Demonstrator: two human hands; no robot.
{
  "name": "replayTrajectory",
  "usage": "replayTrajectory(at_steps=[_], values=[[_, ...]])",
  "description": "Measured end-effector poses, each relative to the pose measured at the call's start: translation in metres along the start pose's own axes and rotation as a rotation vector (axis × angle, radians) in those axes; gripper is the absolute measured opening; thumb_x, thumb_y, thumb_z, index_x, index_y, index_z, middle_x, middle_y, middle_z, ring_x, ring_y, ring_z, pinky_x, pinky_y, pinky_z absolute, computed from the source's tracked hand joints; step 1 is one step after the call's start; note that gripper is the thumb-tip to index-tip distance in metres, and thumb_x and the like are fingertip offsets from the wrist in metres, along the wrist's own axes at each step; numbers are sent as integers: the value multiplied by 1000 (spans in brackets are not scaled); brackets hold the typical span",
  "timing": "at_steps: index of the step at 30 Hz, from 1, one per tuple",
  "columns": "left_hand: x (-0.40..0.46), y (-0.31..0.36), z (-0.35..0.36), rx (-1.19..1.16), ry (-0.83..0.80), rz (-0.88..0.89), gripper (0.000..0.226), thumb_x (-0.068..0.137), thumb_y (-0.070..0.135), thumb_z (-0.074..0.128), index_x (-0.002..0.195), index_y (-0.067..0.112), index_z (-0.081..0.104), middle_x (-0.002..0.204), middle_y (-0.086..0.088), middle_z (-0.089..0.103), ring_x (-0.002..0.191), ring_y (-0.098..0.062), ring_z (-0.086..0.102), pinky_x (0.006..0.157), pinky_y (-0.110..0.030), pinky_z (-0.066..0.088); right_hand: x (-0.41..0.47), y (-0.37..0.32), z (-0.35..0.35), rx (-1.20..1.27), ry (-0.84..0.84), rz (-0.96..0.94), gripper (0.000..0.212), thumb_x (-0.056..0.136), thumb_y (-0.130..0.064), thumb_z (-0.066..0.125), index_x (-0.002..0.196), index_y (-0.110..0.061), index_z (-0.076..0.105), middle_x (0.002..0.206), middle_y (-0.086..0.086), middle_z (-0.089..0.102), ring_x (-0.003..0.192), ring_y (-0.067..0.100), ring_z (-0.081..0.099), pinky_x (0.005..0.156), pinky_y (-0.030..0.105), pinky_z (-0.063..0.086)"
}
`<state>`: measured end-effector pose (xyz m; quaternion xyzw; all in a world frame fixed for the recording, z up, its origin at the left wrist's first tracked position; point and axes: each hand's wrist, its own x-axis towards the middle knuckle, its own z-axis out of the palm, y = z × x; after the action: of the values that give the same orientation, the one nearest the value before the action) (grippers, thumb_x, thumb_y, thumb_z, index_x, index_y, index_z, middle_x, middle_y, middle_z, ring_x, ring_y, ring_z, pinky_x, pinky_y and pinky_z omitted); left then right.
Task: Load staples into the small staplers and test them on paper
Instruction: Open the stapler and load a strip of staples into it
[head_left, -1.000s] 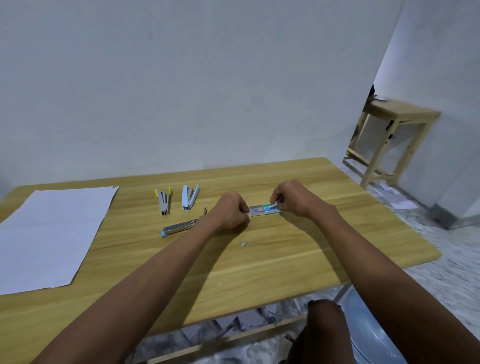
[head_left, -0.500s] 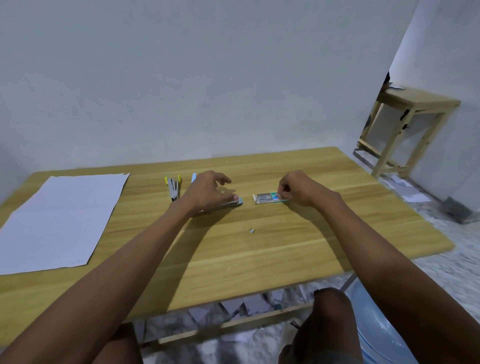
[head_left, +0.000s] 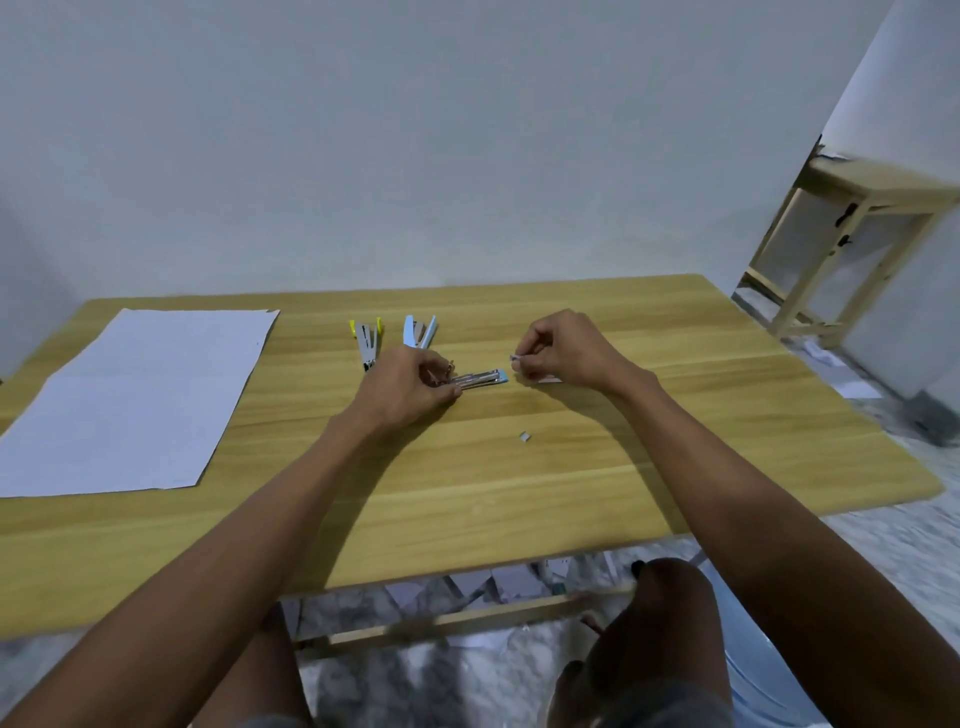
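Far left on the wooden counter (head_left: 467, 493) lies a white paper sheet (head_left: 135, 395); right of it, near the back edge, a yellow stapler (head_left: 367, 343) and a light-blue stapler (head_left: 418, 332) lie splayed open side by side. Left hand (head_left: 410, 387), just in front of those two, has its grip curled around the rear of an opened blue stapler (head_left: 480, 378) lying flat on the counter, magazine pointing right. Right hand (head_left: 563, 351), just beside that magazine's tip, pinches a small staple strip (head_left: 515, 357) between thumb and fingers, a staple box (head_left: 548, 380) partly hidden beneath it; a loose staple piece (head_left: 524, 437) lies nearer the front edge.
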<state>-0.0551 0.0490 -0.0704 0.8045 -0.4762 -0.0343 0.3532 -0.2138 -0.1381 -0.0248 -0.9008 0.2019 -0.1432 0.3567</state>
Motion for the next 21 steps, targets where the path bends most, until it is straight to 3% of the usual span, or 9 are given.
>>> replayTrajectory(at_steps=[5, 9, 12, 14, 16, 19, 21], values=[[-17, -6, 2, -109, 123, 0, 26, 74, 28, 84, 97, 17, 79, 81, 1, 75, 73, -11, 68, 70, -37, 58, 5, -9, 14, 66, -40, -3, 13, 68, -8, 88, 75, -5, 77, 67, 1, 74, 52, -1, 59, 50, 13, 42], [-20, -5, 3, -93, 152, 66, 19, 75, 28, 83, 93, 20, 80, 80, 3, 76, 70, -8, 68, 68, -34, 58, 11, -11, 21, 10, -32, -57, 14, 72, -7, 85, 85, -8, 80, 60, -14, 70, 51, -3, 59, 51, 9, 41], [-19, -6, 3, -114, 139, 57, 19, 75, 26, 83, 93, 18, 80, 79, 4, 77, 70, -8, 69, 68, -35, 57, 11, -13, 25, -155, -79, -165, 29, 74, -9, 85, 102, -7, 77, 84, 2, 75, 73, 8, 68, 66, 9, 49], [-18, -6, 3, -126, 133, 55, 20, 75, 23, 83, 93, 16, 80, 79, 3, 76, 70, -11, 69, 68, -36, 57, 11, -14, 28, -188, -100, -174, 31, 75, -10, 84, 105, -7, 76, 90, 4, 74, 73, 6, 64, 65, 5, 45], [-18, -5, 3, -134, 135, 60, 20, 75, 23, 83, 93, 15, 80, 79, 2, 77, 70, -13, 70, 67, -37, 57, 12, -14, 32, -189, -113, -177, 25, 76, -11, 84, 100, -8, 77, 89, 2, 72, 72, 4, 61, 65, 11, 45], [-19, -6, 3, -136, 134, 68, 20, 76, 23, 83, 94, 15, 80, 79, 2, 77, 69, -10, 69, 67, -35, 58, 10, -13, 38, -197, -104, -194, 17, 78, -15, 82, 94, -13, 78, 86, 0, 71, 77, 15, 64, 70, 33, 54], [-20, -5, 3, -132, 136, 72, 19, 76, 22, 83, 94, 15, 80, 79, 3, 77, 68, -7, 68, 66, -31, 57, 10, -11, 41, -188, -84, -203, 14, 79, -17, 81, 93, -15, 77, 86, -1, 70, 78, 16, 65, 72, 36, 55]])
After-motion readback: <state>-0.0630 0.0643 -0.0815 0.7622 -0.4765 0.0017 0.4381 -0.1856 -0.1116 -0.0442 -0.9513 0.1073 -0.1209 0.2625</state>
